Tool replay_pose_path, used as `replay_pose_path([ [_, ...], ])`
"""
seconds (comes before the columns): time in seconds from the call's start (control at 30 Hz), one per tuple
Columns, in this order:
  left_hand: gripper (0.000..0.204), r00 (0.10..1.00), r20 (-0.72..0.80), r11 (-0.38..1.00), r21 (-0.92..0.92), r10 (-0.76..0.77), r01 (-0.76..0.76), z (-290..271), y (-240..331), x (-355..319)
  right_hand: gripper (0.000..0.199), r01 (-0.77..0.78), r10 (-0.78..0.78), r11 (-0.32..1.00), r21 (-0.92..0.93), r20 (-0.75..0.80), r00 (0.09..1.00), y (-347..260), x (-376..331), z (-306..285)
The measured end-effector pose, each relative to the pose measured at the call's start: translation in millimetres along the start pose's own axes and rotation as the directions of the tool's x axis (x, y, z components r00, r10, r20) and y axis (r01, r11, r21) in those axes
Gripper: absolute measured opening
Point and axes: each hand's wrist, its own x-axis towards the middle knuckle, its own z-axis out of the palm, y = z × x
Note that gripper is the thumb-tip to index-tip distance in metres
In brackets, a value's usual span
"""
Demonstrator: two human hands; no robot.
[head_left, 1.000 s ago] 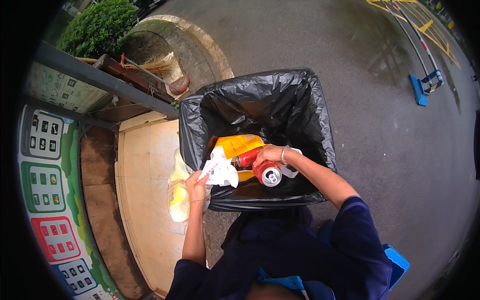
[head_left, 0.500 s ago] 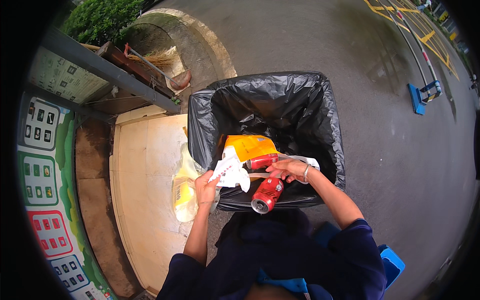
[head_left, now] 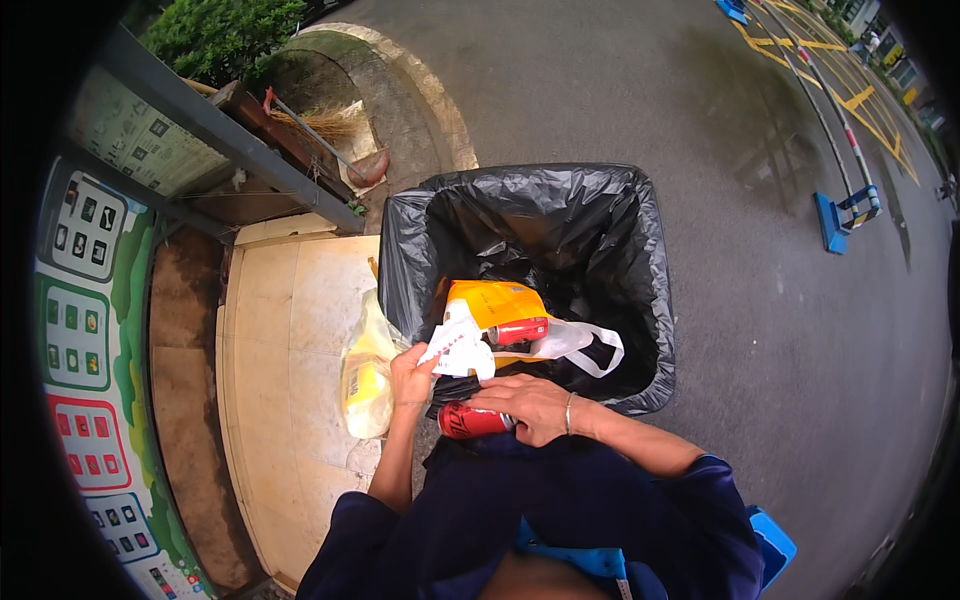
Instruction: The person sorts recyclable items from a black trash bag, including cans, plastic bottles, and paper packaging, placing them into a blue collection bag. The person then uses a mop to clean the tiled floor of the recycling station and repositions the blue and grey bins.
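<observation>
Over the near left part of a bin lined with a black bag, my left hand pinches the white edge of an orange-and-white plastic bag. Another red drink can lies in the opening of that bag, and its white loop handle spreads to the right. At the bin's near rim, close to my dark blue shirt, my right hand lies across a red drink can. Its fingers cover the can's upper side; the thumb is hidden.
Left of the bin, a translucent yellowish bag rests on a tiled ledge. Beyond it stand a metal post and a picture board. A long-handled tool lies at the back left. A barrier with a blue foot stands far right.
My right hand has come nearer and left, out of the plastic bag, and the red can has moved with it toward my shirt. My left hand keeps its hold on the bag.
</observation>
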Motion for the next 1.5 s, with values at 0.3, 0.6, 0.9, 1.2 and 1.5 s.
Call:
replay_pose_path([
  [0.3,0.007,0.999,-0.01,0.995,-0.094,-0.046,0.045,5.1,-2.2,3.8,0.074,-0.345,0.291,0.933,0.108,0.34,0.894,3.2,42.8,5.3],
  [0.6,0.007,0.999,-0.015,0.995,-0.094,-0.031,0.029,-2.6,-6.6,-1.7,0.067,-0.499,0.557,0.828,0.256,-0.273,0.784,90.5,-13.8,-16.9],
  [0.9,0.006,0.993,-0.026,0.988,0.104,0.116,-0.113,-1.3,-18.6,10.3,0.082,-0.478,0.512,0.824,0.305,-0.038,0.858,160.8,15.0,16.3],
  [1.2,0.007,0.989,-0.036,0.98,0.146,0.141,-0.134,-8.2,-40.9,8.1,0.076,-0.583,0.542,0.812,-0.016,0.388,0.745,149.2,25.9,17.8],
  [1.5,0.016,0.997,-0.067,0.992,0.123,-0.023,0.031,-4.4,-1.9,-3.9,0.078,-0.643,0.567,0.765,0.021,0.452,0.689,130.3,22.5,15.6],
])
